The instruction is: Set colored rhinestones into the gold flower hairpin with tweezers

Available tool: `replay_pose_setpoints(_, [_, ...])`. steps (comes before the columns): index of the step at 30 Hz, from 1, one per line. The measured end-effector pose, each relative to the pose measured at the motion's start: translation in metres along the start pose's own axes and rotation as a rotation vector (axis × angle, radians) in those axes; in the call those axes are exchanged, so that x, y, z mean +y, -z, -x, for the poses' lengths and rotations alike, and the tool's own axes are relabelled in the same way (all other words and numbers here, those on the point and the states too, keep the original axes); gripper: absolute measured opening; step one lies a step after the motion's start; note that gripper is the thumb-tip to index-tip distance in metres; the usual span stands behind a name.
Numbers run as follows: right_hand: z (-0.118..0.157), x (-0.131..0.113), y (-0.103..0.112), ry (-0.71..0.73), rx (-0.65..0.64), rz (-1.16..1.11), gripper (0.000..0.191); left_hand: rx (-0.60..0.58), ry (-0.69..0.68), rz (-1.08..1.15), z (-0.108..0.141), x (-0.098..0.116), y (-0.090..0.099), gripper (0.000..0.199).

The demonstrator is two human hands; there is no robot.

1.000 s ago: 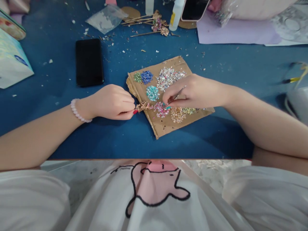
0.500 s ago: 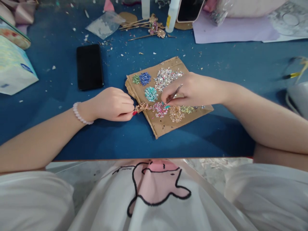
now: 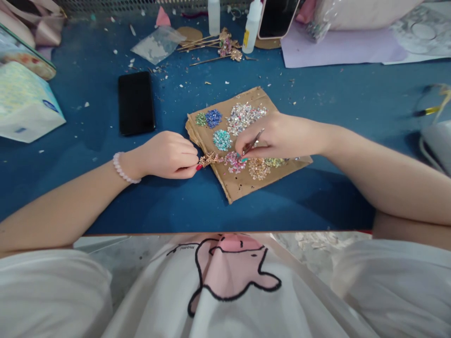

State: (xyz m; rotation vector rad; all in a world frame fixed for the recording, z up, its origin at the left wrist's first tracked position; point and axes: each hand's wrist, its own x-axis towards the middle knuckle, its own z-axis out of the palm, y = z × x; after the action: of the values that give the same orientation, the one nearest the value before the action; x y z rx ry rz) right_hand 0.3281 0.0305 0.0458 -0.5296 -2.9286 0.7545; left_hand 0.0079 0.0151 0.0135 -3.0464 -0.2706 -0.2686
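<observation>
My left hand (image 3: 172,156), with a pale bead bracelet at the wrist, is closed on a gold flower ornament (image 3: 208,159) that juts out over the left edge of a cardboard piece (image 3: 243,190). In my right hand (image 3: 262,137) are metal tweezers (image 3: 252,142), slanting down to a heap of pink rhinestones (image 3: 234,162); the fingers partly hide their tips. Around them on the cardboard lie small heaps of rhinestones: turquoise (image 3: 221,140), blue (image 3: 213,118), green (image 3: 200,119), clear (image 3: 244,116) and peach (image 3: 259,169). A yellowish heap (image 3: 275,162) sits partly under my right hand.
A black phone (image 3: 136,103) lies left of the cardboard. Farther back are gold-stemmed ornaments (image 3: 225,44), a plastic bag (image 3: 157,44), a white bottle (image 3: 252,28) and another phone (image 3: 278,16). A tissue pack (image 3: 30,103) stands at the left, purple paper (image 3: 334,47) at the back right.
The whole view has shifted slightly, with the objects at the back and left sitting a little lower and farther right. Both hands keep nearly the same places and grips.
</observation>
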Motion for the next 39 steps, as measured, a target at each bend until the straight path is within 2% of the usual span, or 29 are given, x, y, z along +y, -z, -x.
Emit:
replay_pose_setpoints(7, [-0.0008, -0.0018, 0.0004, 0.003, -0.016, -0.042, 0.024, -0.115, 0.068, 0.012, 0.0007, 0.0000, -0.0002, 0.045])
replay_pose_setpoints(17, [-0.0018, -0.0002, -0.0016, 0.052, 0.011, -0.033, 0.031, -0.007, -0.008, -0.018, -0.0019, 0.0007, 0.0009, 0.047])
replay_pose_setpoints(21, [-0.0015, -0.0009, -0.0013, 0.022, 0.007, -0.016, 0.028, -0.106, 0.051, -0.002, -0.0012, 0.0002, 0.0012, 0.046])
replay_pose_setpoints(23, [-0.0012, -0.0016, -0.0012, 0.003, 0.011, -0.011, 0.028, -0.119, 0.061, 0.003, -0.0010, 0.0001, 0.0014, 0.047])
replay_pose_setpoints(29, [-0.0012, -0.0021, -0.0006, 0.010, 0.014, -0.006, 0.030, -0.066, 0.034, -0.013, -0.0014, 0.0008, 0.0008, 0.049])
replay_pose_setpoints(34, [-0.0010, 0.0001, -0.0002, 0.050, 0.037, -0.034, 0.037, -0.074, 0.050, -0.002, -0.0011, 0.0014, -0.0003, 0.053])
replay_pose_setpoints(39, [-0.0010, 0.0001, -0.0008, 0.016, 0.030, -0.046, 0.032, 0.004, -0.002, -0.034, -0.0016, 0.0014, -0.0001, 0.051])
